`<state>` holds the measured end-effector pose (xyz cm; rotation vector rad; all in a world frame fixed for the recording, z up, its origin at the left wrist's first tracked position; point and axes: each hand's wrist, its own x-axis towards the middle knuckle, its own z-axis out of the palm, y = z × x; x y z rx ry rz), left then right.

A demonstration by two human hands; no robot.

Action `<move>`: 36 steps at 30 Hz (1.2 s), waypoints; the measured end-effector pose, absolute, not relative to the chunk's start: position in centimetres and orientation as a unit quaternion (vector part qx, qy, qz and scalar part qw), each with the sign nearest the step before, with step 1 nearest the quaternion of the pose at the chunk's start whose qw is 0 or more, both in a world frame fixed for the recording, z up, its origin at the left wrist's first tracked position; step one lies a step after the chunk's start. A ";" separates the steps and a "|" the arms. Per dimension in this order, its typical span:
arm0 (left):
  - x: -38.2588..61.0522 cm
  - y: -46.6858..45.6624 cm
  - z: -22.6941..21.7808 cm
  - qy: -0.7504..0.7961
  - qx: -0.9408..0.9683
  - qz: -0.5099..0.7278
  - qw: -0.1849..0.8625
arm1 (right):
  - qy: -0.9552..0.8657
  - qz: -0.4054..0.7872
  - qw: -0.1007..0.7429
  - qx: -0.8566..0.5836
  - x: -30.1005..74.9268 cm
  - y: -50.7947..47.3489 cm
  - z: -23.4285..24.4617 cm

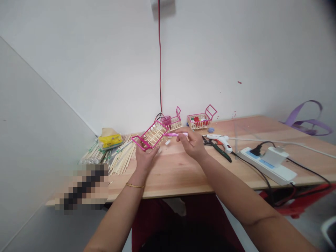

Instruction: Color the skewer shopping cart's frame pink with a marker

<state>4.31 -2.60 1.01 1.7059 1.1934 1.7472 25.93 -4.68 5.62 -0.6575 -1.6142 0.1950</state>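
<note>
The left hand holds the tilted stick basket over the table, right of the loose sticks, and the right hand pinches the pink marker at its right edge, where steady support and light strokes seem advisable.

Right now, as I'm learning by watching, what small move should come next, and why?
Probably a short stroke of the pink pen along the slatted basket: the left hand holds it tilted, and the right hand has the pen's tip at or near its pink rim.
</note>
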 end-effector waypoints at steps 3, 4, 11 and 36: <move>4.4 -2.8 1.3 0.428 0.609 0.633 0.215 | -0.724 0.050 0.632 -0.274 25.8 -4.8 5.6; 4.5 -2.8 1.3 0.427 0.608 0.634 0.217 | -0.725 0.045 0.630 -0.274 25.7 -4.7 5.6; 4.6 -2.7 1.3 0.435 0.584 0.640 0.246 | -0.744 0.022 0.619 -0.250 25.0 -4.7 5.3; 4.1 -1.9 0.7 0.359 0.519 0.660 0.407 | -0.646 0.096 0.678 -0.336 25.9 -3.2 4.4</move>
